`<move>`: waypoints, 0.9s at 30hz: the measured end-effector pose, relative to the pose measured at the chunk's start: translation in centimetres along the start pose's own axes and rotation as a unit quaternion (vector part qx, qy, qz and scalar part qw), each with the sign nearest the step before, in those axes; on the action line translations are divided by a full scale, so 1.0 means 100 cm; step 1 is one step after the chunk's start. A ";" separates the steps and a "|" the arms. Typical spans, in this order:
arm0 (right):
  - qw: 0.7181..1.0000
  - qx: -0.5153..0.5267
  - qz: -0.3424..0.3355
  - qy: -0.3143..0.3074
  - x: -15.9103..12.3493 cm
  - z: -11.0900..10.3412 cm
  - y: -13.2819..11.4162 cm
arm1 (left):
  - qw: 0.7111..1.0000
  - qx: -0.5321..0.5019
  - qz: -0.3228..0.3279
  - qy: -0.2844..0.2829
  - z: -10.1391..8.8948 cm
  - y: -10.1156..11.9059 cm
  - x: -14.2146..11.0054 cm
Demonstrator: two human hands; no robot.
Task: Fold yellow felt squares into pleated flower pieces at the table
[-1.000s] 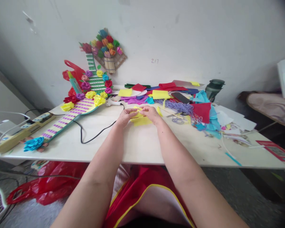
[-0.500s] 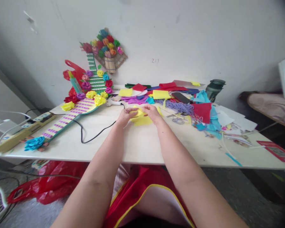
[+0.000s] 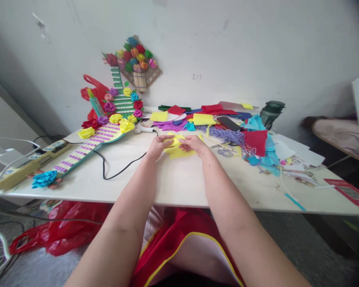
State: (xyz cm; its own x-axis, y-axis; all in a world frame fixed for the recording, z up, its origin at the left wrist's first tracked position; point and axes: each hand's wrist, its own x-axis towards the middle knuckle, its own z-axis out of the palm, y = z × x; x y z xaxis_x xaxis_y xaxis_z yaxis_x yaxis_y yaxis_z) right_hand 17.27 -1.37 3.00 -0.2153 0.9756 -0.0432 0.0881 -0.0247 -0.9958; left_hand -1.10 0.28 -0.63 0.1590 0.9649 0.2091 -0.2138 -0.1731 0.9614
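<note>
Both of my hands meet over the middle of the white table (image 3: 179,183). Fingers of my left hand (image 3: 160,144) pinch the left side of a piece of yellow crepe paper (image 3: 176,141). From the other side my right hand (image 3: 194,144) closes its fingertips on the same paper. More flat yellow paper (image 3: 179,153) lies on the tabletop just below the hands. How the held piece is folded is partly hidden by the fingers. To the left stands a guitar shape decorated with paper roses (image 3: 127,126).
Behind the hands lie stacked coloured papers (image 3: 167,124), a phone (image 3: 228,123) and purple yarn (image 3: 223,134). Scissors (image 3: 219,146) rest to the right. A dark bottle (image 3: 272,113) stands at the back. A black cord (image 3: 119,173), glue gun (image 3: 143,128) and power strip (image 3: 26,166) are on the left.
My right hand has shifted slightly right and turned, with its fingers now lower on the yellow paper. My left hand stays nearly in place. The whole view has moved a little.
</note>
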 end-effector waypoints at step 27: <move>0.998 -0.010 -0.022 0.057 0.006 0.007 0.008 | 0.999 0.028 0.001 -0.023 0.011 0.011 -0.009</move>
State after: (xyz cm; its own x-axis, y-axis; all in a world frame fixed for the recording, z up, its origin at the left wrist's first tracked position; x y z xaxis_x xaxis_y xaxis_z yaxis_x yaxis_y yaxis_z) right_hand 16.50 -1.00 2.16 -0.1066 0.9942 0.0111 0.1012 0.0220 -0.9946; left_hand -0.39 -1.03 0.47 0.2034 0.9547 0.2170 -0.1603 -0.1862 0.9694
